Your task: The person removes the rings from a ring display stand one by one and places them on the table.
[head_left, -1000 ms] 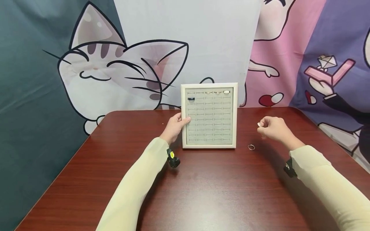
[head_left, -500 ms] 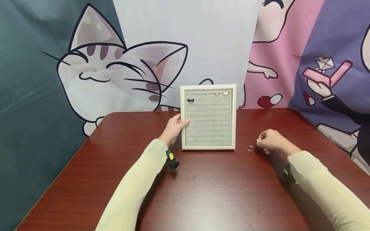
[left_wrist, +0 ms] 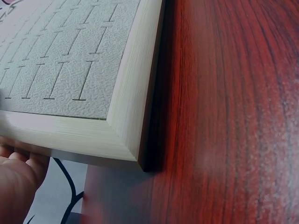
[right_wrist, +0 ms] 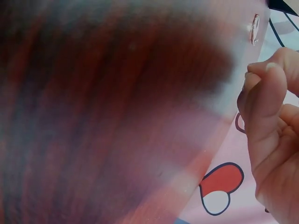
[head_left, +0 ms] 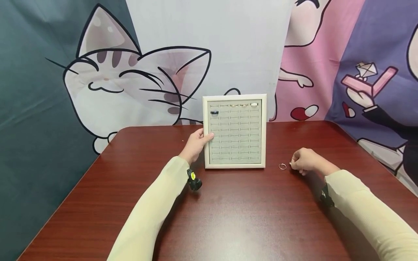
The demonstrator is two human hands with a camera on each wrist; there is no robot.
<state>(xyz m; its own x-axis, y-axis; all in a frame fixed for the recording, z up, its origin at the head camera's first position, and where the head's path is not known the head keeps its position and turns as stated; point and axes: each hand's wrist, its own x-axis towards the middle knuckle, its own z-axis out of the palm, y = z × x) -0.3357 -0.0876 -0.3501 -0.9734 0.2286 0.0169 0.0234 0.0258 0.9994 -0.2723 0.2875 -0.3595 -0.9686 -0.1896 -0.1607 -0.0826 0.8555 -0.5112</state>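
Observation:
A ring display board [head_left: 235, 134] with a pale frame and grey slotted padding stands upright on the table. My left hand [head_left: 196, 144] grips its left edge, thumb on the front and fingers behind. In the left wrist view the frame [left_wrist: 133, 84] is seen close, with fingertips beneath it. Low over the table at the right, my right hand [head_left: 304, 160] pinches a small light ring [head_left: 290, 164], mostly hidden by the fingertips. A thin silver ring [head_left: 282, 166] lies on the table between that hand and the board.
In the board's top row sit a white ring [head_left: 254, 104] and two gold-coloured rings; a dark blue ring [head_left: 214, 112] is at the left one row below. The table [head_left: 228, 214] is reddish-brown wood. Behind it hangs a printed cartoon cloth [head_left: 245, 43].
My right hand has lowered toward the table, bringing the small light ring down near the silver ring. The left hand keeps its grip on the board, which stays in place.

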